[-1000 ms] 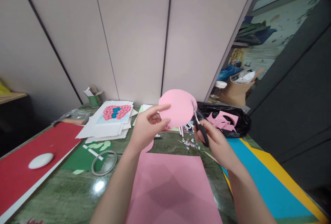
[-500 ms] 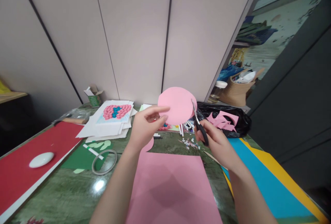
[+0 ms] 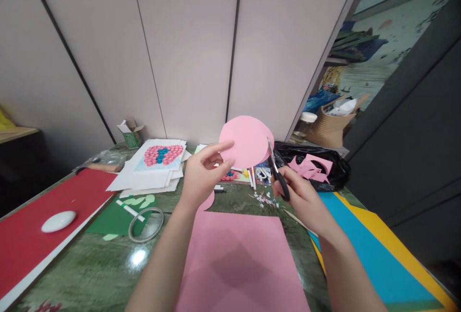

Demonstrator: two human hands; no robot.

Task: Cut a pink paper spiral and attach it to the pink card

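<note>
My left hand (image 3: 207, 173) pinches the left edge of a rounded pink paper piece (image 3: 247, 140) between thumb and fingers, holding it up above the table. In my right hand (image 3: 297, 187) is a pair of scissors (image 3: 277, 170) with black handles. Its blades point up and meet the paper's right edge, where a thin strip bends away from the round part. Below both hands a large pink sheet (image 3: 241, 259) lies flat on the table. Another pink paper piece (image 3: 207, 201) with a curved edge shows partly behind my left wrist.
A black plastic bag (image 3: 336, 170) with pink paper offcuts (image 3: 309, 168) stands at the right. Blue paper (image 3: 367, 249) and yellow paper lie before it. At left are a tape roll (image 3: 146, 224), a white oval object (image 3: 58, 222) on red board, and stacked sheets (image 3: 144, 182).
The round pink paper has turned and tilted slightly in my left hand, its outline shifting up a little. The scissors stay at its right edge, nearly in the same place.
</note>
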